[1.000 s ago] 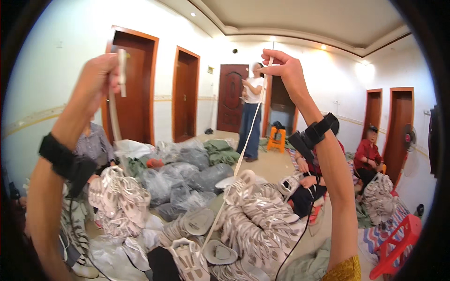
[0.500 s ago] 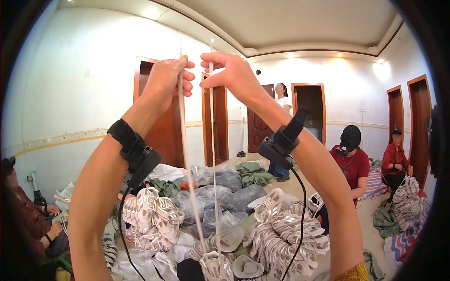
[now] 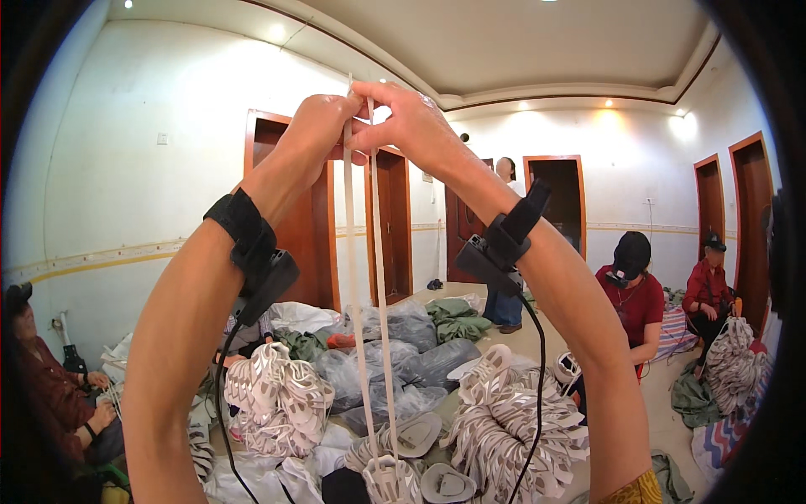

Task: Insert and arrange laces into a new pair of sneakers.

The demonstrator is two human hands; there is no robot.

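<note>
Raised high in front of me, my left hand (image 3: 326,126) and my right hand (image 3: 405,119) meet at the fingers. A long off-white shoelace (image 3: 380,319) hangs from them in two taut strands, one pinched by each hand. Both strands run down to a white-and-grey shoe upper (image 3: 391,483) low in the middle, where they pass into its eyelets. The left fingers are partly hidden behind the right ones. Each wrist wears a black strapped device with a cable.
Stacked shoe uppers (image 3: 512,428) lie right of centre, with another pile (image 3: 277,395) to the left. Grey plastic bags (image 3: 403,357) and green sacks (image 3: 457,317) cover the floor beyond. Seated people (image 3: 634,302) work at both sides; another person (image 3: 506,294) stands farther back.
My hands have come together from a small gap until the fingers overlap. The two lace strands have drawn closer and more nearly parallel.
</note>
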